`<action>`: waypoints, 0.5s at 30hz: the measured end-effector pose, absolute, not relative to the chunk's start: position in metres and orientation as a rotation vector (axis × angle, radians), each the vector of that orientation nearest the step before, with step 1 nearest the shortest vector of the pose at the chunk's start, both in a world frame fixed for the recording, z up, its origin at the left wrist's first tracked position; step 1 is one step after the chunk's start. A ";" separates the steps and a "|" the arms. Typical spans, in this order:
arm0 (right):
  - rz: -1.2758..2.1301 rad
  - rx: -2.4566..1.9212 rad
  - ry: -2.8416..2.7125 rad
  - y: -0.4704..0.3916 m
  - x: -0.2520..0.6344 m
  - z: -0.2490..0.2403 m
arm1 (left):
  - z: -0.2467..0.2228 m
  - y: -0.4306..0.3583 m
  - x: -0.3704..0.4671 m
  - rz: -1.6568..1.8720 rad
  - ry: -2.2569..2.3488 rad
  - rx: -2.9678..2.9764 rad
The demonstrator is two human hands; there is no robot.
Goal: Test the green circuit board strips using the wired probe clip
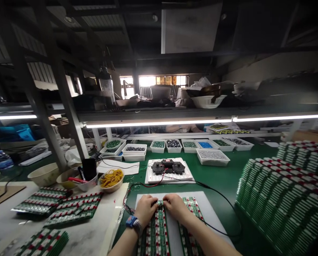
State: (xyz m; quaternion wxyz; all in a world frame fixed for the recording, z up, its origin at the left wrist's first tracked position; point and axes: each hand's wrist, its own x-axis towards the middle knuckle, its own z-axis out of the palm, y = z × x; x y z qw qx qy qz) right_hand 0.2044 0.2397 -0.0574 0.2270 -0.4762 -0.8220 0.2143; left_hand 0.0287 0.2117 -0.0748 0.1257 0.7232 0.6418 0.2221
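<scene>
My left hand (pixel 146 207), with a blue band at the wrist, pinches the left end of a small green circuit board (pixel 160 202). At its right end, the fingers of my right hand (pixel 176 206) are closed on the same piece. It is at the far end of a long green circuit board panel (pixel 158 231) with white and red parts; whether it is joined to that panel I cannot tell. A second panel (pixel 195 209) lies partly under my right forearm. Both panels rest on a white board (pixel 209 213).
Ahead is a black device with two round knobs (pixel 168 167) on a white tray; its cables run along both sides. White bins (pixel 213 157) of small parts line the back. Tall stacked circuit boards (pixel 276 202) stand right. Left are a bowl of yellow rubber bands (pixel 111 178) and more panels (pixel 76 209).
</scene>
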 end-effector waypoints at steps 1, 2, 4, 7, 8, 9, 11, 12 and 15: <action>0.664 -1.325 -2.244 0.242 0.204 -0.058 | -0.074 0.212 0.029 0.634 1.875 2.096; 0.716 -1.344 -2.226 0.245 0.204 -0.059 | -0.073 0.212 0.030 0.624 1.878 2.088; 0.756 -1.400 -2.192 0.250 0.202 -0.060 | -0.073 0.212 0.031 0.617 1.884 2.078; 0.743 -1.486 -2.154 0.255 0.197 -0.061 | -0.073 0.212 0.032 0.617 1.893 2.071; 0.746 -1.508 -2.148 0.256 0.196 -0.061 | -0.073 0.212 0.032 0.617 1.895 2.069; 0.753 -1.525 -2.145 0.257 0.195 -0.061 | -0.073 0.213 0.032 0.614 1.894 2.069; 0.778 -1.544 -2.145 0.260 0.193 -0.061 | -0.072 0.213 0.033 0.601 1.895 2.072; 0.791 -1.549 -2.146 0.261 0.193 -0.060 | -0.071 0.213 0.033 0.593 1.898 2.073; 0.818 -1.558 -2.145 0.263 0.192 -0.059 | -0.070 0.212 0.034 0.574 1.905 2.089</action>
